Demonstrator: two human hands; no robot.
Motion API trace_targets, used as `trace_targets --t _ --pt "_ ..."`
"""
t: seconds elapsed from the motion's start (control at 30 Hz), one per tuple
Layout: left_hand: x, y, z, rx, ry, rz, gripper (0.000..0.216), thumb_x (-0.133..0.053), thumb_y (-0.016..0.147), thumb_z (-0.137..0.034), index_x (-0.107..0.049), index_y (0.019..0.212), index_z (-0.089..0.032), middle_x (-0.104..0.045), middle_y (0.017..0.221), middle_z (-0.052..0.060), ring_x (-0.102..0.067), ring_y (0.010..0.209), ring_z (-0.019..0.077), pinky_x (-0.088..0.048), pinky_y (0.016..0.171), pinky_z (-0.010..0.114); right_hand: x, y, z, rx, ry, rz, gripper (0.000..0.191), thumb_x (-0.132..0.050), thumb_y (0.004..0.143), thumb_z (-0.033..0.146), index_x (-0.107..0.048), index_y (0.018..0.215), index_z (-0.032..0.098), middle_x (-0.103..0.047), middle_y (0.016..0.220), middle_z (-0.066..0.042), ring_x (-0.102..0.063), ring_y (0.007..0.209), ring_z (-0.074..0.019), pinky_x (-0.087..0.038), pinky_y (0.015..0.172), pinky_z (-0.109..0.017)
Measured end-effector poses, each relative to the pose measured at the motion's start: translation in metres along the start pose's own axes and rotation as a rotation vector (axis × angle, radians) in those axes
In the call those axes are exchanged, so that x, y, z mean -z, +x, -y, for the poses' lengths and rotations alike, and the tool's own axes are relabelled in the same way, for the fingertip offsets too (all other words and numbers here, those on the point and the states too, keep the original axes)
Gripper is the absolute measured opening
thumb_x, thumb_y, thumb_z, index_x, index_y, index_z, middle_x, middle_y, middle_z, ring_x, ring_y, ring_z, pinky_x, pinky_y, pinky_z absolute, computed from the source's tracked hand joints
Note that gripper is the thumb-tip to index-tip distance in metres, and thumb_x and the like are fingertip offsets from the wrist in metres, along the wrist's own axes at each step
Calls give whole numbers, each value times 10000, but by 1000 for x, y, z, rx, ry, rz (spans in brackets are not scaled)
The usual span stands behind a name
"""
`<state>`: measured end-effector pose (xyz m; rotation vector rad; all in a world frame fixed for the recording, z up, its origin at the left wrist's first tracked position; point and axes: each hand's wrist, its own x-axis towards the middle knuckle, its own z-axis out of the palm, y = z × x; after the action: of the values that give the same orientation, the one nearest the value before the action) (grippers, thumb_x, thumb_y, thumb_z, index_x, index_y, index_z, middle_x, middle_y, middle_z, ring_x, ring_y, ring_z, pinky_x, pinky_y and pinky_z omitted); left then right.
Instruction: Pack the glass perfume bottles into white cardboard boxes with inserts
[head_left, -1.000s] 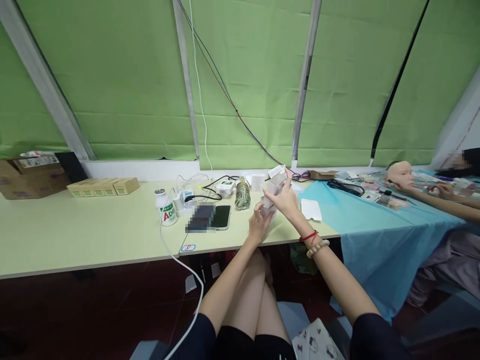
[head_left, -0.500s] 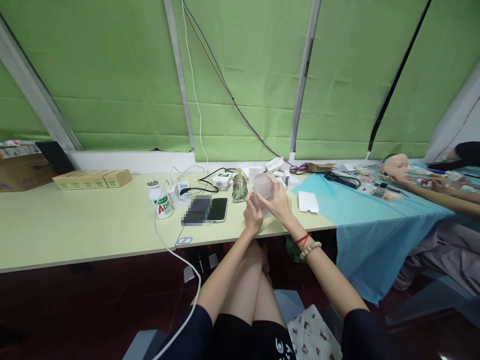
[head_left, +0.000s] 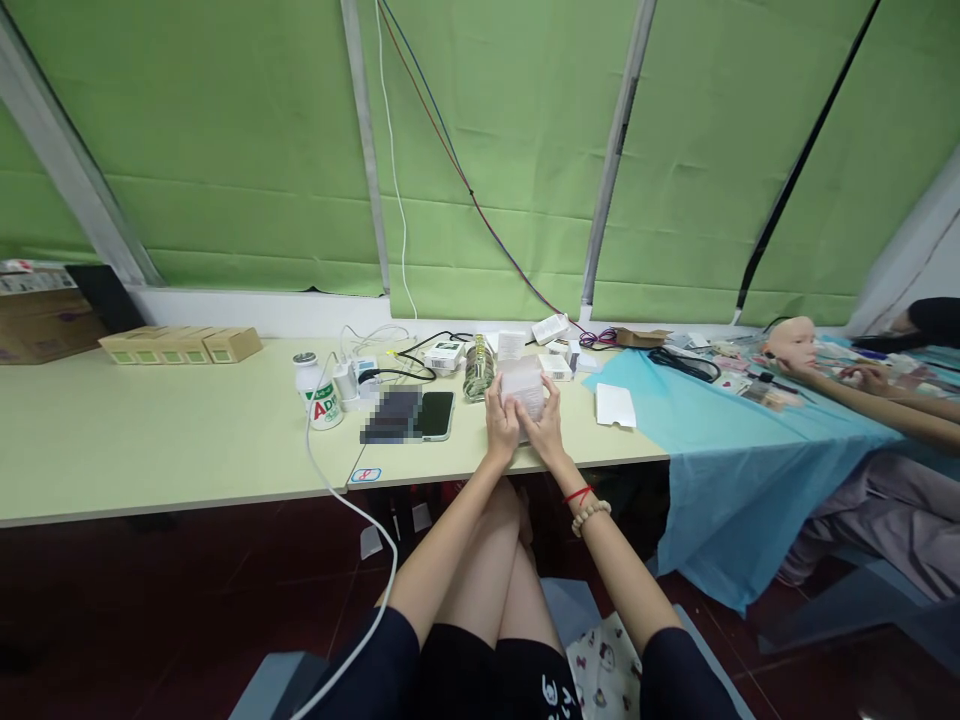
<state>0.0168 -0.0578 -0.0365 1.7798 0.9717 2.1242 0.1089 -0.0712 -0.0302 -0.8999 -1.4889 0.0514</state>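
Between my hands, above the front of the table, is a pale translucent plastic box (head_left: 523, 383), held upright. My left hand (head_left: 502, 424) grips its left side, and my right hand (head_left: 541, 424) is closed round the right side, the thumbs near each other on the face towards me. The box's lower part is hidden by my fingers. Just left of it stands a clear glass bottle (head_left: 478, 372) with a yellowish top. Small white boxes (head_left: 555, 367) lie behind and to the right. A flat white piece of card (head_left: 615, 406) rests further right.
To the left are a phone (head_left: 437, 415), a pixelated dark patch, a white bottle (head_left: 319, 390), chargers and cables. Brown boxes (head_left: 180, 346) line the far left. On the right, a blue cloth (head_left: 720, 480) bears a mannequin head (head_left: 793, 342), with a co-worker's hands beside it.
My right hand has come down from the top of the box to its right side. The box now sits more squarely between both hands. The view has shifted slightly.
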Motion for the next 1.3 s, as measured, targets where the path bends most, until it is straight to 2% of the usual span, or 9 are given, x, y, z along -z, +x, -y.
trace_targets --t 0.1,0.2,0.3,0.5,0.93,1.13,1.23,1.3 --pt "1 3 -2 -4 21 -57 444 -294 965 -480 -410 1284 -195 -434 1286 122 -403 1227 221 -331 1068 391 0 -4 -1 -25 -64 52 530 -483 877 461 -364 1320 196 -451 1280 -128 -483 1165 -225 -463 905 -371" --pt "2 4 -3 -10 15 -39 425 -292 967 -476 -429 1255 -195 -459 1256 115 -418 1208 219 -331 1057 384 2 -4 -3 -69 -58 40 569 -482 869 458 -338 1352 195 -475 1264 -129 -545 1072 -218 -493 829 -347" --pt "1 3 -2 0 1 -6 415 -307 957 -492 -441 1204 -188 -482 1204 116 -446 1163 222 -356 1019 383 4 -2 -5 -92 -57 22 612 -480 863 450 -300 1383 183 -483 1267 -134 -530 1100 -226 -483 850 -355" --pt "0 1 0 32 0 8 394 -301 944 -522 -434 1087 -180 -497 1079 115 -502 1032 220 -409 924 372 5 -3 -3 -34 -70 9 449 -448 888 433 -426 1266 191 -511 1227 -104 -497 1141 -213 -432 934 -362" --pt "2 2 -5 71 55 55 354 -290 928 -512 -412 999 -188 -473 973 96 -497 960 218 -402 878 344 4 -5 -2 -43 -58 -24 323 -394 913 456 -474 1091 200 -526 1055 -77 -539 989 -185 -454 829 -317" --pt "3 2 -7 81 57 70 324 -296 930 -487 -412 998 -192 -479 975 90 -504 955 215 -409 868 338 4 -6 -1 -90 -51 -29 353 -413 896 467 -456 1111 190 -539 1102 -94 -549 1005 -200 -458 831 -326" --pt "3 2 -6 96 52 65 327 -312 930 -489 -417 1013 -191 -497 995 93 -513 978 217 -411 879 342 3 -7 0 -154 5 -38 479 -475 864 451 -376 1248 183 -540 1166 -114 -584 969 -207 -472 794 -325" --pt "3 2 -5 112 47 57 318 -328 934 -469 -424 1045 -187 -507 1042 100 -511 1015 217 -409 899 343 3 -7 0 -202 59 -28 593 -510 843 431 -292 1333 179 -565 1118 -111 -615 873 -197 -481 737 -307"
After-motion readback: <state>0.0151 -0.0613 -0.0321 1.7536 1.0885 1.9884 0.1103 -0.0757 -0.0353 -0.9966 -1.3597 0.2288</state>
